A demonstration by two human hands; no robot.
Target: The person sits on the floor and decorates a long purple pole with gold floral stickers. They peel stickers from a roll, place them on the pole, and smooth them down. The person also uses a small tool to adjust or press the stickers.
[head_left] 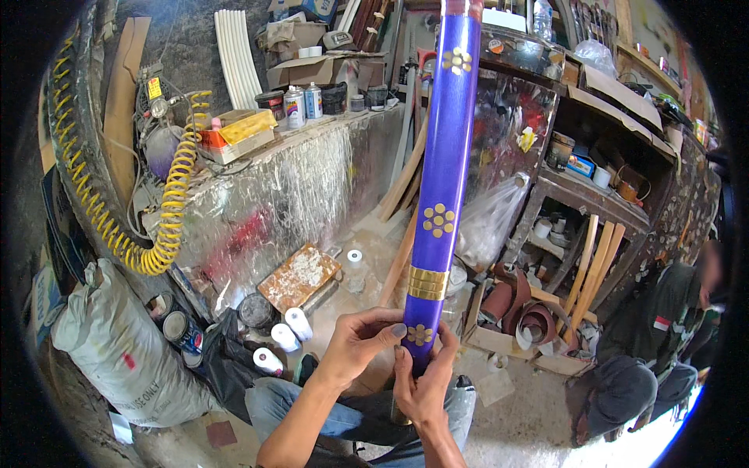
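A long, glossy purple tube rises between my knees, nearly upright and leaning a little right toward its top. Flower patterns of gold dots are spaced along it, and a ribbed gold band circles it above my hands. My left hand is closed at the tube's left edge, thumb against the lowest flower and fingers partly hidden behind. Lower down, my right hand wraps the tube, thumb on its left and fingers along its right side. Whether a small piece is pinched under my left thumb cannot be seen.
White thread spools stand left of my knees, near a stained board. A yellow coiled hose hangs left beside a full white sack. Rolled sandpaper fills a box at right. Another person sits at far right.
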